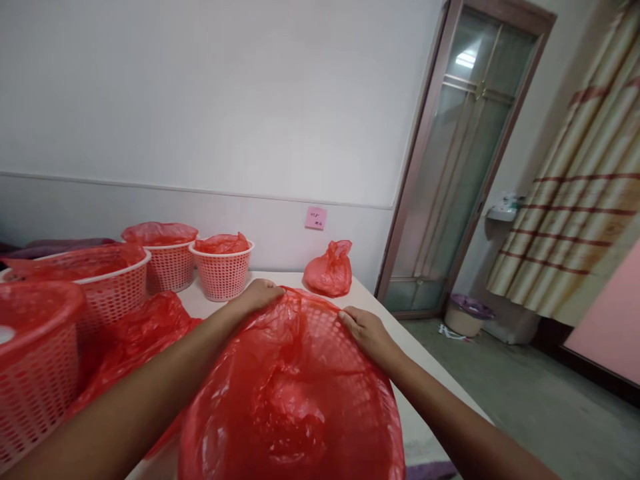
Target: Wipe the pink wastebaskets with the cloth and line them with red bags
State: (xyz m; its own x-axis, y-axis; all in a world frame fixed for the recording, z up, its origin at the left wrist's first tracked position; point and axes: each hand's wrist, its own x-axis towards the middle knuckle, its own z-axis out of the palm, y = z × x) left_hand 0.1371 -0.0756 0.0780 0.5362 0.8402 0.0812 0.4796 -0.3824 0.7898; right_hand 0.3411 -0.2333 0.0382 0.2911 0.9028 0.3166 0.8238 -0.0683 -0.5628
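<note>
A large pink perforated basket (pixel 367 357) stands in front of me, lined with a red plastic bag (pixel 295 400). The bag hangs over the rim and its film sags into the basket. My left hand (pixel 263 295) is closed on the bag's edge at the far side of the rim. A little to the right, my right hand (pixel 364 327) pinches the same edge, with the thumb on top. Left of the basket lies a loose, crumpled red plastic bag (pixel 145 333), partly covered by my left forearm.
Several pink baskets with red liners, among them a small basket (pixel 223 273) and a big basket (pixel 37 373), stand along the left. A tied red bag (pixel 329 270) sits near the wall on the white table (pixel 425 387). A bin (pixel 465 315) stands on the floor by the glass door (pixel 465 153).
</note>
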